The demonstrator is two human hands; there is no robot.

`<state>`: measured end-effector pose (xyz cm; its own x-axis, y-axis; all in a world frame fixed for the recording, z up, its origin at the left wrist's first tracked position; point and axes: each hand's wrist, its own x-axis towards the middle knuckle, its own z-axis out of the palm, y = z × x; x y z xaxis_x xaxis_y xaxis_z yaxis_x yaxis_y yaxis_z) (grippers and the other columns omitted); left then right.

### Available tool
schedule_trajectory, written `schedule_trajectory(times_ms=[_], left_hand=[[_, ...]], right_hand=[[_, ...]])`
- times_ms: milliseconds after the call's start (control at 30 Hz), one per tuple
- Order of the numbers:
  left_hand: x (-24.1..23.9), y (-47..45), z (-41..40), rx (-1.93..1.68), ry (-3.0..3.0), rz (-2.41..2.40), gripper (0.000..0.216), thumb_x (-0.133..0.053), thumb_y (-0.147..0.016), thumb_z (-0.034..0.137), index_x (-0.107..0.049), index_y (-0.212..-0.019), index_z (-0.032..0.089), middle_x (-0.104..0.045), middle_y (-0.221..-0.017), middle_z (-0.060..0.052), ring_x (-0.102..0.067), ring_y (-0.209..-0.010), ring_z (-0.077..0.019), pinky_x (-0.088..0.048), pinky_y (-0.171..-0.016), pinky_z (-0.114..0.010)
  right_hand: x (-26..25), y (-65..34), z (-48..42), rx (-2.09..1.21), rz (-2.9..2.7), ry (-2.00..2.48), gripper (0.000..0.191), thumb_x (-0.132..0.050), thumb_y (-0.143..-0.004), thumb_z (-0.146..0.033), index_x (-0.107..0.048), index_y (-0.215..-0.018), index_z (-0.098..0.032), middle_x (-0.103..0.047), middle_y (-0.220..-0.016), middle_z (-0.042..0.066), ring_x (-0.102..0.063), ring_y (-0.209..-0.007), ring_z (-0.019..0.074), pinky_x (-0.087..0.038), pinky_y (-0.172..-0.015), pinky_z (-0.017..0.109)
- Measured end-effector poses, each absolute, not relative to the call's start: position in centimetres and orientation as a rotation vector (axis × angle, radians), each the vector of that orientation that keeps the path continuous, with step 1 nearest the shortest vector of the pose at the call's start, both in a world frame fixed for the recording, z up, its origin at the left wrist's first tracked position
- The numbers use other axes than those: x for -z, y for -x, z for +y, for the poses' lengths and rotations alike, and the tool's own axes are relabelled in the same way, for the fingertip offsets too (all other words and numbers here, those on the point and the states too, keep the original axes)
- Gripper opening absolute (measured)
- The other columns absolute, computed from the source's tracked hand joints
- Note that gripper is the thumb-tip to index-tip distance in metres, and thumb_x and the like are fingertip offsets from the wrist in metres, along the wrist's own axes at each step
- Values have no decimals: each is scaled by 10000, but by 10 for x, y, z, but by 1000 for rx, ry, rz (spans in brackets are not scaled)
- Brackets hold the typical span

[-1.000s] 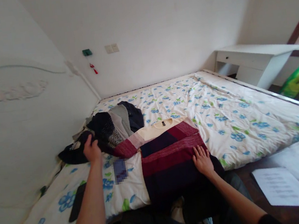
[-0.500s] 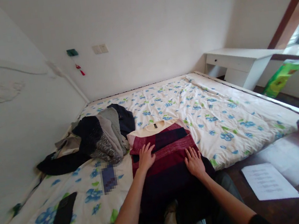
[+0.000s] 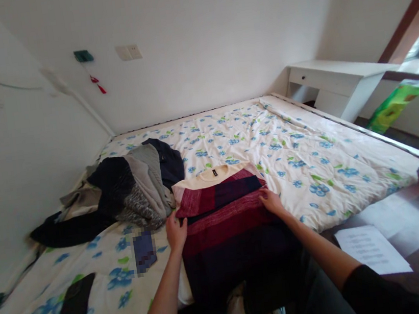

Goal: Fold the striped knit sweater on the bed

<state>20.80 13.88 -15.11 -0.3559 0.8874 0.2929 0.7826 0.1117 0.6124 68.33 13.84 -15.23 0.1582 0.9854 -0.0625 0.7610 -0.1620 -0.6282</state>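
Half a second ago both hands lay flat on the sweater (image 3: pixel 230 226); now they are at its opposite side edges, the left hand (image 3: pixel 176 232) partly open, the right hand (image 3: pixel 271 201) with fingers curled, though whether either grips cloth I cannot tell. The sweater lies on the bed's (image 3: pixel 237 132) near edge beside the clothes pile (image 3: pixel 146 186), sleeve (image 3: pixel 233 191) across its chest, so the work seems past smoothing.

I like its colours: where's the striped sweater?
In the head view, the sweater lies at the near edge of the bed, right of the clothes pile, between left hand and right hand.
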Motion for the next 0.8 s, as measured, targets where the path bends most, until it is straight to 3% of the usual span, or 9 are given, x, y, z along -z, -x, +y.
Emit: schedule_trajectory(times_ms=[100, 267, 400, 500, 700, 800], left_hand=[[152, -194, 158, -1084, -1399, 2190, 499, -770, -923, 366, -716, -1382, 179, -840, -1280, -168, -824, -1122, -316, -626, -1119, -495], [151, -171, 183, -1011, -1308, 1886, 523, -910, -704, 337, -710, -1168, 203, -859, -995, -82, -829, -886, -271, -666, -930, -418], [145, -165, 186, -950, -1377, 2003, 237, -797, -733, 275, -698, -946, 245, -833, -884, -40, -811, -904, -284, -612, -890, -359], [142, -169, 180, -971, -1406, 2084, 101, -721, -790, 272, -678, -879, 254, -797, -849, -29, -778, -886, -280, -556, -854, -330], [155, -182, 162, -1044, -1532, 2159, 144, -648, -876, 265, -520, -810, 276, -630, -779, 7, -643, -789, -226, -479, -803, -297], [163, -189, 159, -955, -1701, 2228, 197, -629, -890, 226, -473, -784, 282, -608, -816, -21, -643, -874, -251, -498, -871, -328]], right_hand=[[144, -701, 177, -569, -1591, 1998, 493, -569, -1068, -214, -783, -1512, -200, -808, -1482, 104, -780, -1310, 243, -564, -1201, 345], [141, -711, 212, -638, -1574, 2086, 398, -574, -1143, -243, -835, -1443, -238, -849, -1405, 87, -792, -1319, 246, -557, -1155, 290], [152, -702, 226, -681, -1478, 2185, 446, -757, -1067, -376, -798, -1486, -230, -868, -1324, 113, -810, -1270, 287, -602, -1080, 324], [159, -694, 237, -660, -1445, 2204, 413, -740, -1013, -281, -822, -1413, -226, -869, -1296, 110, -812, -1229, 282, -604, -1069, 332], [164, -708, 258, -502, -1343, 2080, 383, -574, -1070, -239, -824, -1358, -213, -859, -1278, 117, -795, -1206, 263, -587, -1099, 330], [173, -727, 264, -533, -1288, 2152, 357, -625, -1048, -239, -831, -1333, -178, -868, -1203, 150, -806, -1217, 290, -592, -1114, 356]])
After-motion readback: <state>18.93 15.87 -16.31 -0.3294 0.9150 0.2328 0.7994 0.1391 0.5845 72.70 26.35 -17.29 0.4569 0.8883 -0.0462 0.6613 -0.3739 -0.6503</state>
